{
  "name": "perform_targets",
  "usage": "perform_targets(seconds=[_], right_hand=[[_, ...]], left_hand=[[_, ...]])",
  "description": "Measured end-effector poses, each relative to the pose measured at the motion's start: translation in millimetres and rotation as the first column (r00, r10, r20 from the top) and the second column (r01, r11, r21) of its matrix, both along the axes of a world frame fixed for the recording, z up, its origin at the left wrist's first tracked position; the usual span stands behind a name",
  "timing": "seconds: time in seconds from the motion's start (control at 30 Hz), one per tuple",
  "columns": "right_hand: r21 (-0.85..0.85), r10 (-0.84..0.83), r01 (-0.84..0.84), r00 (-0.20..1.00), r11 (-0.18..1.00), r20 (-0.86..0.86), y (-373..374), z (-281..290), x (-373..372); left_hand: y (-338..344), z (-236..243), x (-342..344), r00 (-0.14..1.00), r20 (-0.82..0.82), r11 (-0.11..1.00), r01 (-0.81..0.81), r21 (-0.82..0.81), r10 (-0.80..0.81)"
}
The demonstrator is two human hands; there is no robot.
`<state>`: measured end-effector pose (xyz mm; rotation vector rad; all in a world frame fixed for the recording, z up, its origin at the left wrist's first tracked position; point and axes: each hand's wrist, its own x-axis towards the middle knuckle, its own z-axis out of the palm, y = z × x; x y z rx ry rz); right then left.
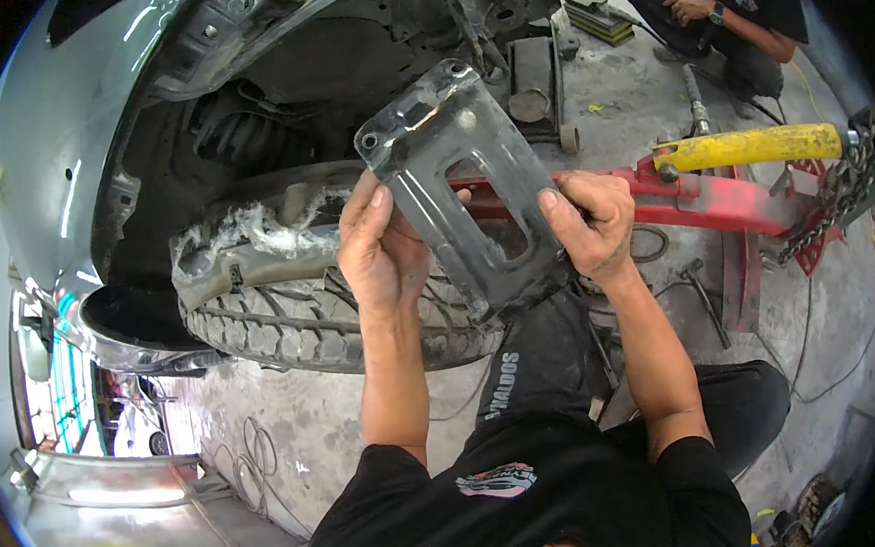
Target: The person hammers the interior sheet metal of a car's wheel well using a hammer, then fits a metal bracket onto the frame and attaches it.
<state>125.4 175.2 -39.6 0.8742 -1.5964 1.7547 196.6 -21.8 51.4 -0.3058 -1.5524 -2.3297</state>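
Observation:
A black metal bracket plate (417, 189) is held up in front of me, tilted, with a long slot in its middle and bolt holes at its far corners. Along its left edge my left hand (380, 242) grips it, thumb on top and fingers underneath. My right hand (592, 222) pinches the opposite edge, the thumb lying on the face of the plate. Behind it is a car's open wheel well (277, 113), and a tyre (311, 326) lies below that. A torn grey plastic piece with white fluff (265, 234) rests over the tyre.
To the right, a red and yellow jack or puller frame (750, 146) with a chain (844, 203) stretches across. A hammer (705, 302) and cables lie on the concrete floor. Another person (728, 20) crouches at the far right. The grey car fender (60, 166) rises on the left.

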Motion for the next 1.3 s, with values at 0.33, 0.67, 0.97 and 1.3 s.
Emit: perform_targets(seconds=[0.33, 0.67, 0.97, 1.3], right_hand=[[0.094, -0.141, 0.169, 0.958, 0.981, -0.250, -6.4, 10.7, 0.8], [0.355, -0.233, 0.330, 0.929, 0.875, -0.289, -8.6, 42.1, 31.8], [0.171, 0.249, -0.353, 0.862, 0.920, 0.442, 7.8, 38.8, 12.4], [-0.191, 0.404, -0.357, 0.772, 0.914, 0.491, 2.3, 26.3, 8.0]], left_hand=[[-0.1, -0.1, -3.0, 0.995, 0.062, 0.997, -0.075, -0.029, 0.077], [-8.1, -15.5, -10.4, 0.962, 0.117, 0.965, -0.232, -0.121, 0.246], [13.3, -2.7, -9.0, 0.977, 0.129, 0.981, -0.154, -0.121, 0.170], [18.7, -5.0, -9.0, 0.972, 0.229, 0.972, 0.000, -0.233, 0.055]])
